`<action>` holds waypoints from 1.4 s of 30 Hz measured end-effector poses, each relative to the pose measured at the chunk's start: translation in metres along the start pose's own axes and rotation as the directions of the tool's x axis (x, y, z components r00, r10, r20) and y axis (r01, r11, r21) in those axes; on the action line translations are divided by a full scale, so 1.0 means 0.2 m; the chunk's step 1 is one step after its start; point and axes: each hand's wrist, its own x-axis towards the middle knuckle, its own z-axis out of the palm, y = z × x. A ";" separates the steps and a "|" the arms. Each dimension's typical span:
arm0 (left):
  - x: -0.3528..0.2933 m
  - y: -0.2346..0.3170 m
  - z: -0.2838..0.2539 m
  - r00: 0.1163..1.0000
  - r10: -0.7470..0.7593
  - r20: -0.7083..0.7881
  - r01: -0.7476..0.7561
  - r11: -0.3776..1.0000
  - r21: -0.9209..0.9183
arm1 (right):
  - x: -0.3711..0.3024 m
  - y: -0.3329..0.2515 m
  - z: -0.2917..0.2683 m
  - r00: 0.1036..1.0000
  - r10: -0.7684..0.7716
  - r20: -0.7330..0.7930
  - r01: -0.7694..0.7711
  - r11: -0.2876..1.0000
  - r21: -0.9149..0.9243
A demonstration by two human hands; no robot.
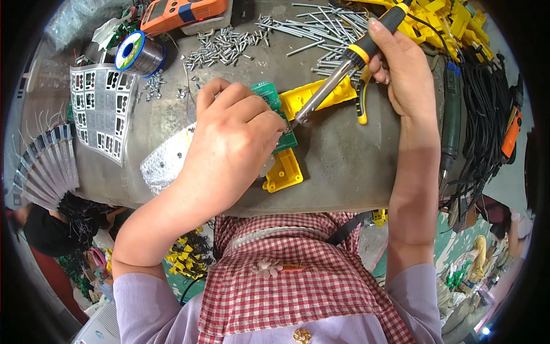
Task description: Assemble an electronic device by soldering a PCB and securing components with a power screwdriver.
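A soldering iron [329,89] with a black and yellow handle slants down to the left, held in my right hand [401,71]. Its tip meets the right edge of a green circuit board [266,92]. My left hand [238,123] curls over that board and grips it; the fingertips are partly hidden. Under and beside the board lie yellow plastic housing pieces, one long shell [321,97] to the upper right and a shorter end [285,172] below. Clear bubble wrap [166,163] rests by my left wrist.
Loose screws [220,49] and long bolts [321,28] cover the far side. A solder spool [140,54] and a sticker sheet [103,109] are at left. Yellow-handled pliers [361,103], black cables [487,114] and a dark green tool [451,114] occupy the right.
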 end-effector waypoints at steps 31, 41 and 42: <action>-0.04 0.02 0.00 1.000 -0.001 0.022 0.001 0.999 -0.032 | 0.64 -0.29 0.43 0.640 -0.764 -0.079 0.711 0.628 -0.317; 0.01 0.03 -0.03 0.998 -0.058 -0.033 0.057 0.998 -0.036 | -0.06 -0.26 0.10 0.837 -0.192 0.512 0.496 0.661 -0.563; 0.02 0.04 -0.02 0.999 -0.038 -0.027 0.037 0.998 -0.052 | -0.17 -0.26 0.03 0.851 -0.061 0.522 0.434 0.641 -0.633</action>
